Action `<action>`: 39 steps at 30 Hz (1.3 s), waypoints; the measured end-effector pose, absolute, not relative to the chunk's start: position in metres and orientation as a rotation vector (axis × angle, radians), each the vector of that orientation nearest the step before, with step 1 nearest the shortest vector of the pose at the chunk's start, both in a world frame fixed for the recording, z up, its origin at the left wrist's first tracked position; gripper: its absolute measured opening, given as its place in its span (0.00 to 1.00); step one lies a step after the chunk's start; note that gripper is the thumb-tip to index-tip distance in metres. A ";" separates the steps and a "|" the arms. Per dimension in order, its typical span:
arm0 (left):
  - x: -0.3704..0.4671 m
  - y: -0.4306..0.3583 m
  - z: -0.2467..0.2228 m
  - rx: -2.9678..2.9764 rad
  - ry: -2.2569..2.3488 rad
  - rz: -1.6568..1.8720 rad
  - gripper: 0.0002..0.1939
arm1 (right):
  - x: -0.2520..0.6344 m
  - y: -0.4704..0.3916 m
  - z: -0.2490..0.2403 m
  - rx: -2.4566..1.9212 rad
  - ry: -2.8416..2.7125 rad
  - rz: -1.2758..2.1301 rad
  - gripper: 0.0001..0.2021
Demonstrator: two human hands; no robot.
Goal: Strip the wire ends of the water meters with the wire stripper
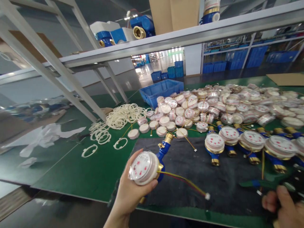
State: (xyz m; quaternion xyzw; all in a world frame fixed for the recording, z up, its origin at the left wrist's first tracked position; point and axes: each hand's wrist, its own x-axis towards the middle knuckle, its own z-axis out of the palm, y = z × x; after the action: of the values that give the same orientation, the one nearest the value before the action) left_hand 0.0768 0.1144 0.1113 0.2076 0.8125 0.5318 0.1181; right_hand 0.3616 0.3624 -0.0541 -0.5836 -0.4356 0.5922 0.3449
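Observation:
My left hand [133, 190] grips a water meter [144, 167] with a blue body, brass ends and a round white dial, tilted over the mat's left part. A thin yellow and red cable with a white plug [207, 196] hangs from it to the right. At the lower right, my right hand [282, 204] is blurred, its fingers curled beside a green-handled tool [258, 183] and a dark object. What those fingers hold is hard to make out. Several assembled water meters [214, 144] stand in a row along the right of the black mat [190, 180].
Behind the mat lies a large heap of round dial units [220, 104]. White plastic rings [128, 115] are piled left of it, near a blue bin [163, 90]. Crumpled white plastic film [45, 137] lies left. A shelf [166, 39] crosses above, bearing meters and a cardboard box [174, 14].

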 end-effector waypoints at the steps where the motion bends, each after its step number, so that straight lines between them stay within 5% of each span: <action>1: 0.089 0.129 0.111 0.597 2.241 1.609 0.50 | 0.361 0.362 -0.053 -1.486 -1.100 1.556 0.21; 5: 0.126 0.182 0.085 0.666 1.960 1.532 0.47 | 0.356 0.364 -0.056 -1.297 -0.971 1.597 0.21; 12: 0.140 0.214 0.033 0.942 2.203 1.162 0.41 | 0.351 0.371 -0.061 -1.211 -0.946 1.555 0.22; 23: 0.151 0.206 0.033 0.653 2.537 1.120 0.38 | 0.356 0.373 -0.059 -1.209 -0.974 1.561 0.22; 28: 0.144 0.203 0.033 0.707 2.316 1.186 0.50 | 0.356 0.375 -0.060 -1.216 -0.963 1.548 0.22; 33: 0.139 0.201 0.030 0.713 2.271 1.260 0.40 | 0.356 0.376 -0.059 -1.195 -0.988 1.549 0.22; 39: 0.141 0.203 0.032 0.716 2.304 1.201 0.39 | 0.358 0.376 -0.059 -1.177 -0.996 1.570 0.22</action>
State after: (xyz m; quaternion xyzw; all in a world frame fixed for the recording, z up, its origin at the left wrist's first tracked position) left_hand 0.1408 0.2032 0.0321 0.2590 0.8337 0.4346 0.2214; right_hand 0.3577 0.3761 -0.0587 -0.4767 -0.4032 0.6361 0.4534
